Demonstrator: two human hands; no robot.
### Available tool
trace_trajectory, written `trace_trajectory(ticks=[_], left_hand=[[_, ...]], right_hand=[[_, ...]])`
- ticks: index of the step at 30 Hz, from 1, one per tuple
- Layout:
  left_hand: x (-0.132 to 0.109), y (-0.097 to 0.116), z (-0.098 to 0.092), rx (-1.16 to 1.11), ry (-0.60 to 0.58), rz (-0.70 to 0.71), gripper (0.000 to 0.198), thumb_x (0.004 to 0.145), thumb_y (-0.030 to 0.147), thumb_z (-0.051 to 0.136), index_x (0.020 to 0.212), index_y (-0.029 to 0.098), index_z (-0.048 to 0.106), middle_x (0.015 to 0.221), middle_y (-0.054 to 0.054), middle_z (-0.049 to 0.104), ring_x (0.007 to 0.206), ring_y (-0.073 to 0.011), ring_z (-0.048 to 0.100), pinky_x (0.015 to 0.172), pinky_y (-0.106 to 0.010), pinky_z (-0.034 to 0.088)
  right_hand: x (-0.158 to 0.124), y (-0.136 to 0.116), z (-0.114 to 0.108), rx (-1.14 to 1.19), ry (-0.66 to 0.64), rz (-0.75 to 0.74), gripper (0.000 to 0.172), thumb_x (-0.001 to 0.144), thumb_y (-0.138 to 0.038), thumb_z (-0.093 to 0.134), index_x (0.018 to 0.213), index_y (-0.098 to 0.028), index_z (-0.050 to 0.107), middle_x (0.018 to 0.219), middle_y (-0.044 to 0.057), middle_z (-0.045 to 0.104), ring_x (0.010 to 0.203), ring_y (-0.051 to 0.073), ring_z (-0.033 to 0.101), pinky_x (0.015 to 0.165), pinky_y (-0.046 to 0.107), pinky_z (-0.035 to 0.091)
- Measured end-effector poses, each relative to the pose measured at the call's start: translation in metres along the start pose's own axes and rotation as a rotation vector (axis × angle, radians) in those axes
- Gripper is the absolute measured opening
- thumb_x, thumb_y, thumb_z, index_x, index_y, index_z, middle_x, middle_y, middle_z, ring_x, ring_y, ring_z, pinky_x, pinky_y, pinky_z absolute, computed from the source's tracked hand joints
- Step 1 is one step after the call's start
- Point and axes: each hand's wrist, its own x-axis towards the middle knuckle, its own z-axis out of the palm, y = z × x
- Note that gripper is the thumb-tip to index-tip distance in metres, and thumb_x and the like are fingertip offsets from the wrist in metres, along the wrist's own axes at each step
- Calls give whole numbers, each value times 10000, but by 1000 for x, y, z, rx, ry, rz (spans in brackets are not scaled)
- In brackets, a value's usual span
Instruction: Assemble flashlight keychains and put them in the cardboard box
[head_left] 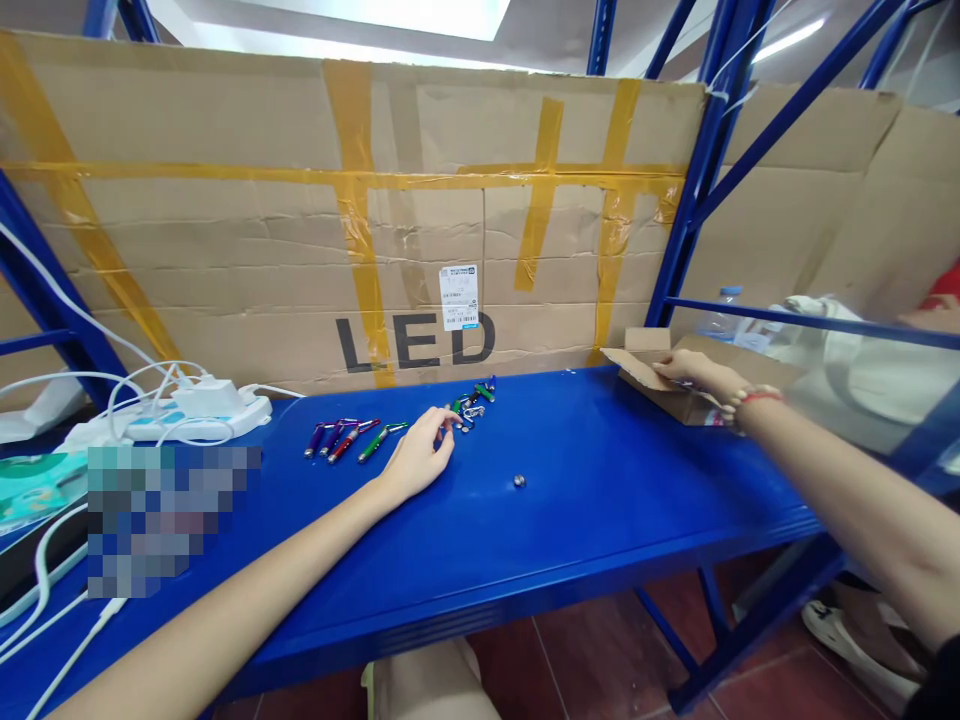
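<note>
My left hand (421,452) rests on the blue tabletop (600,500) with its fingers loosely bent and apart. Its fingertips are at the edge of a small pile of parts (474,408), with green and blue tubes and silver clips or rings among them. Left of that hand lie several shiny tube-shaped pieces with metal ends: a green one (381,443), a red one (349,442) and purple ones. My right hand (699,370) reaches over an open cardboard box (660,395), fingers bent at its left flap. Part of the box's inside is hidden.
A small round silver piece (520,481) lies alone mid-table. A power strip (255,412) with white cables occupies the left. Taped cardboard (412,230) stands behind, and blue rack posts (694,200) rise at the right. A plastic bottle (724,315) is beyond the box.
</note>
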Motion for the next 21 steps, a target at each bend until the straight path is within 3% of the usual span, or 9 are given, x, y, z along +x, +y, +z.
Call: trace_trajectory(ticks=[3,5,6,8,9,11,13,15,21], left_hand=[[0,0,-1,-3,-3,-10,256,808,126,398,1014,203,530,860,-22,546,717,-135,529,605,-242,426],[0,2,-2,-3,12,-22,246,815,133,400,1015,200,527,862,-23,549,717,-134,527,602,-241,426],[0,3,-2,-2,21,-30,239,818,138,401,1014,199,525,864,-23,551,720,-134,526,600,-240,425],[0,4,-3,6,34,-49,229,824,147,402,1012,196,521,870,-24,556,732,-135,525,602,-239,424],[0,4,-4,10,35,-58,226,825,149,403,1013,195,519,876,-25,558,740,-137,526,607,-240,424],[1,4,-4,20,35,-70,221,824,150,407,1012,194,515,890,-26,562,751,-138,526,620,-243,424],[1,3,-3,25,42,-72,216,818,148,416,1005,191,516,899,-28,565,759,-140,525,630,-245,424],[1,2,-2,25,56,-71,214,811,147,425,998,190,519,901,-30,566,759,-141,524,632,-245,423],[2,3,-3,0,88,-99,219,805,145,420,989,196,527,856,-19,558,690,-130,509,609,-236,410]], right_hand=[[-22,-16,1,13,2,-59,274,838,-210,481,933,-33,666,977,253,596,938,287,543,734,368,379],[-47,-44,-6,98,-3,-227,269,869,-272,453,1044,-165,628,1074,122,593,982,197,531,811,299,384],[-62,-61,-11,251,-87,-439,274,870,-312,458,1024,-163,628,1028,101,607,918,170,553,798,273,402],[-95,-92,-21,481,-445,-821,299,820,-397,533,1006,-184,632,985,63,616,794,137,579,719,237,440],[-110,-106,-24,532,-585,-963,321,783,-426,576,999,-196,637,980,49,614,750,124,581,693,227,448],[-133,-126,-23,567,-729,-1122,327,757,-419,614,1001,-203,645,994,39,606,720,107,584,678,215,452],[-144,-138,-13,559,-724,-1174,224,792,-341,596,923,-177,673,909,42,627,725,112,587,689,216,448],[-144,-146,3,555,-630,-1172,152,800,-256,595,872,-154,683,838,49,643,747,126,589,707,227,443],[-117,-184,32,613,-364,-1029,86,737,-167,659,809,-122,675,793,60,641,733,136,584,688,234,441]])
